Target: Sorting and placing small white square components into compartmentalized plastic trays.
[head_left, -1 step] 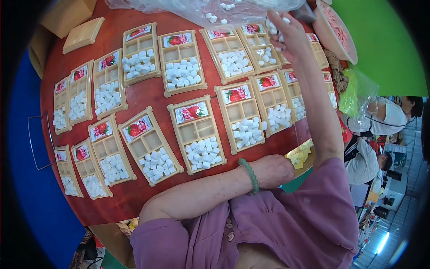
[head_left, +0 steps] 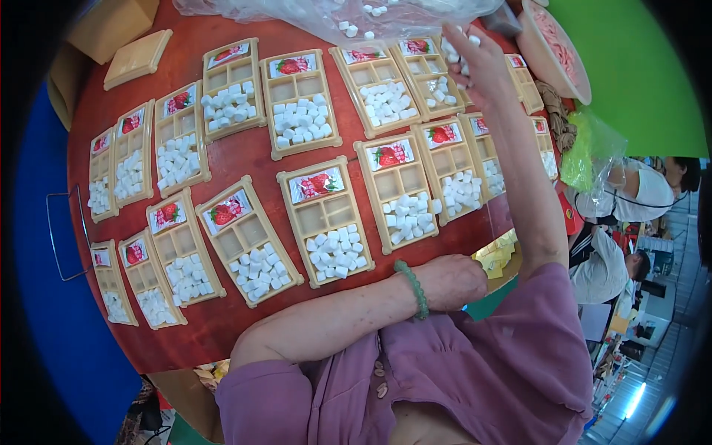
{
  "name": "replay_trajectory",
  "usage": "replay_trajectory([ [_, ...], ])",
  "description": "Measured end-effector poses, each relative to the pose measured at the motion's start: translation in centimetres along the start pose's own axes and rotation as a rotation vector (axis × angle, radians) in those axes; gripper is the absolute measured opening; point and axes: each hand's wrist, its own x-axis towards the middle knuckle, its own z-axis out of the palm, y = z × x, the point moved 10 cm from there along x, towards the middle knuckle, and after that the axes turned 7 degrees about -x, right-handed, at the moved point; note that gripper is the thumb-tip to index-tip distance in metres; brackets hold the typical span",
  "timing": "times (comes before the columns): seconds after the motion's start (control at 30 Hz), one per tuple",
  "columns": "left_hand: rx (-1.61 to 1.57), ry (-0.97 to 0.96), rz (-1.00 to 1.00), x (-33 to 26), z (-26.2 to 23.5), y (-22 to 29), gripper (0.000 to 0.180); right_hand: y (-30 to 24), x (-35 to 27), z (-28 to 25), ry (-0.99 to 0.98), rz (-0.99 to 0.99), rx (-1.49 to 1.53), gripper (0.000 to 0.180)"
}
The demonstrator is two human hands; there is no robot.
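My right hand [head_left: 486,70] is at the far right of the table with its fingers curled around several white marshmallows [head_left: 461,46]. Just beside it lies a beige compartment tray [head_left: 428,68] holding only a few marshmallows. Next to that, another tray [head_left: 368,76] has its large section heaped with them. Near the table's front edge rests my left hand [head_left: 456,283], a green bead bracelet at its wrist. Its fingers are folded in, and whatever they may hold is hidden. Strawberry-printed packets [head_left: 317,185] fill the top section of the trays.
Several more filled trays stand in two rows on the red table [head_left: 222,167]. Clear plastic sheeting [head_left: 326,18] with loose marshmallows lies at the back. A bowl of pink pieces [head_left: 552,48] is at the far right, near a yellow-green bag [head_left: 586,152]. Two people [head_left: 630,193] are beyond.
My right hand has come down very slightly, still holding the marshmallows. My left hand and the trays stay as they were.
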Motion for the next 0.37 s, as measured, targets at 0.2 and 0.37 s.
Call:
replay_trajectory([
  [0.2, 0.02, 0.016, 0.036, 0.3, -0.1, 0.3, 0.009, -0.1, -3.3, -0.9, 0.238, -0.211, -0.28, 0.024],
  [0.37, 0.019, 0.01, 0.014, 0.0, -0.3, 0.1, 0.009, 0.3, -3.6, -0.1, 0.248, -0.217, -0.23, 0.026],
])
